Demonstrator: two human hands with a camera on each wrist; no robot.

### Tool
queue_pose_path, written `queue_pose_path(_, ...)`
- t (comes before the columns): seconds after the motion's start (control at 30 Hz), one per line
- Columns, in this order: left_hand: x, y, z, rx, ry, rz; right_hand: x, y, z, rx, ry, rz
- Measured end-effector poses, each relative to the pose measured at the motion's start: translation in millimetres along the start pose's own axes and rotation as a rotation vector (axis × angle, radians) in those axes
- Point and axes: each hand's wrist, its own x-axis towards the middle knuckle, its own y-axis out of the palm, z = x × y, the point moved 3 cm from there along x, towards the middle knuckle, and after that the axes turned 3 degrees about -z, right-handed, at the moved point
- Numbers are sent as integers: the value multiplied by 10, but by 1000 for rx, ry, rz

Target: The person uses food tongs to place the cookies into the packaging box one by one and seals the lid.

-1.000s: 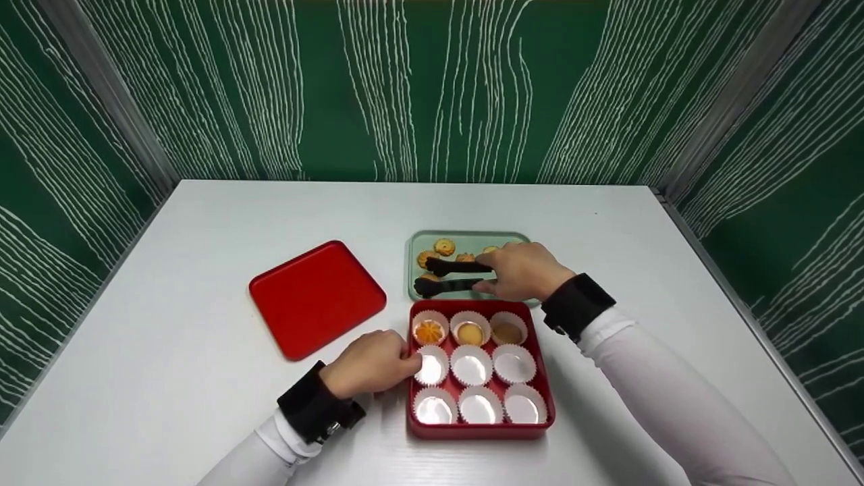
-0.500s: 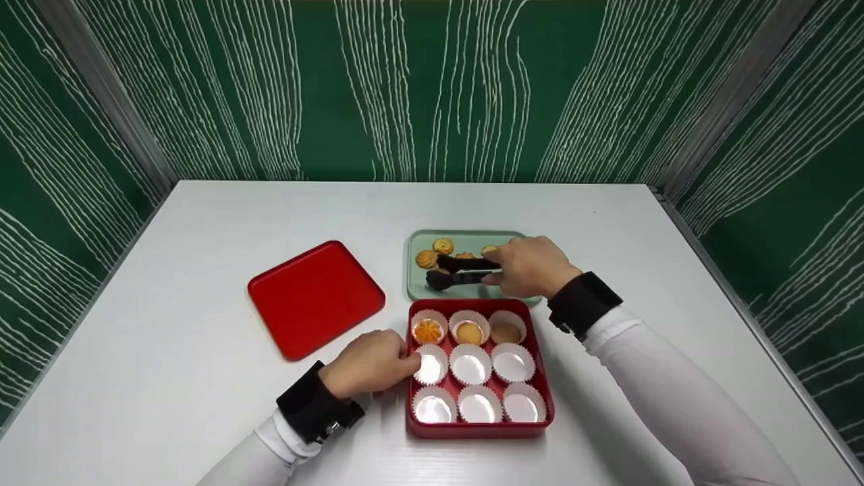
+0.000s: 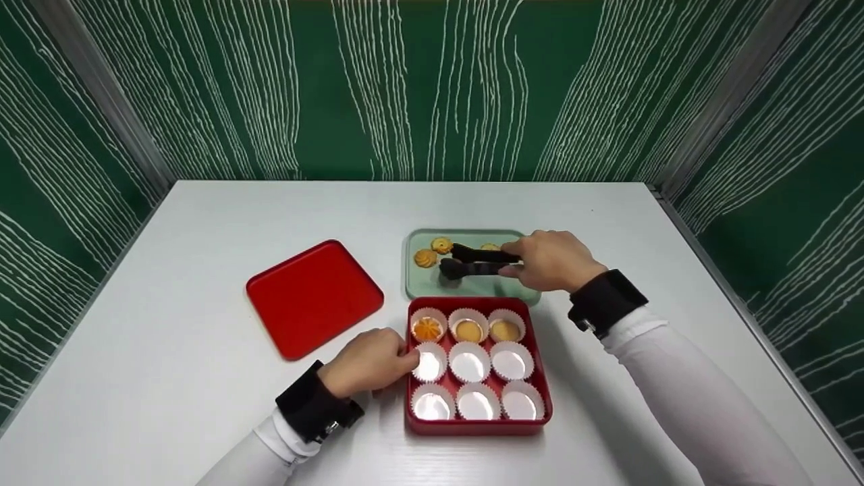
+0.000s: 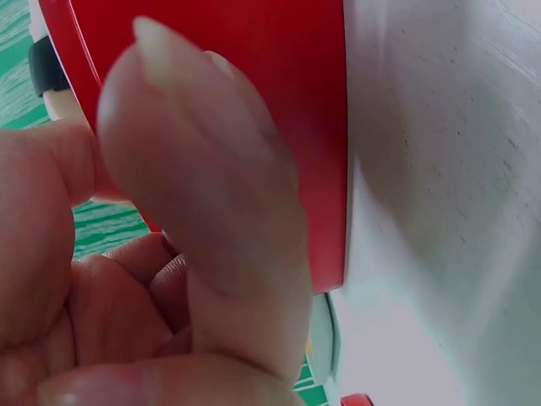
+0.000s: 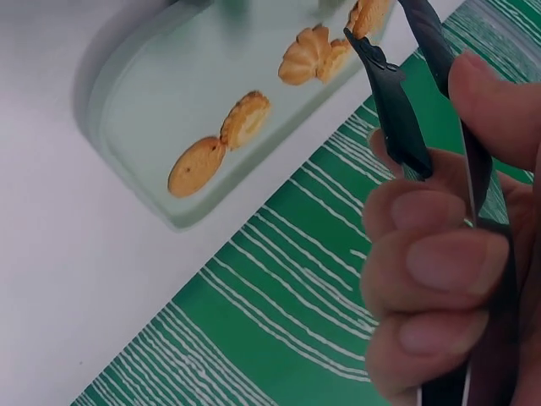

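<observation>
My left hand point(image 3: 372, 362) grips the left wall of a red box point(image 3: 478, 428), thumb at the rim; the left wrist view shows the red box side point(image 4: 313, 169) behind a finger. White paper cups fill the box. An orange star-shaped cookie point(image 3: 426, 329), a pale round cookie point(image 3: 468, 331) and another pale cookie point(image 3: 505, 330) sit in its back row. My right hand point(image 3: 559, 260) holds black tongs point(image 3: 482, 255) over the green tray point(image 3: 418, 287). In the right wrist view a cookie point(image 5: 369, 15) overlaps the gap between the tong tips; I cannot tell if it is pinched.
On the tray lie several cookies, among them a round cookie point(image 3: 441, 244) and a swirled cookie point(image 3: 425, 258). A red lid-like tray point(image 3: 316, 300) lies at the left of the white table point(image 3: 202, 283). Green walls with white lines point(image 3: 351, 88) stand around the table.
My right hand and the tongs have moved right and slightly away. The cookie at the tray's near left no longer shows there. My left hand stays on the box.
</observation>
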Motion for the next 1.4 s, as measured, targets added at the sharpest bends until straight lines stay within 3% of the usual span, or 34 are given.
queue_pose_path(0.17,6,5,13,-15,-13,-6,-92,-58,-84,17,41,5)
queue_pose_path(0.53,13,6,14,-1,-10,-48,-437,-181,-121,58,33,-103)
queue_pose_path(0.77,15,13,29,-23,-47,-55,-692,-168,47,88,4,-139)
queue_pose_path(0.97,16,20,35,-36,-54,-56,-867,-60,303,100,-103,-170)
queue_pose_path(1.17,3,6,11,-39,-56,-12,-994,93,474,74,-190,-203)
queue_pose_path(1.4,-4,-35,-7,-41,-51,77,-1104,246,542,66,-230,-236)
